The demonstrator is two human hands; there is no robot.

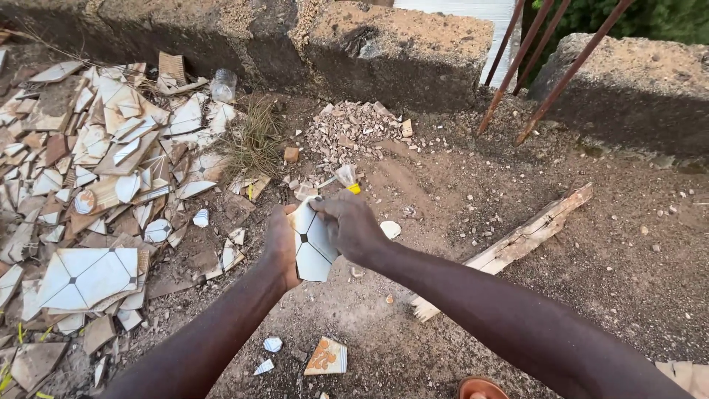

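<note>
Dirt ground (561, 244), rough block wall (399, 52), daylight.

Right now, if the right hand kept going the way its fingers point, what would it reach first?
The right hand points left, gripping the tile piece; past it, probably the left hand, though depth is unclear.

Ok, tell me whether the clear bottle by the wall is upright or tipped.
Upright: the clear bottle stands on its base beside the stone wall.
</note>
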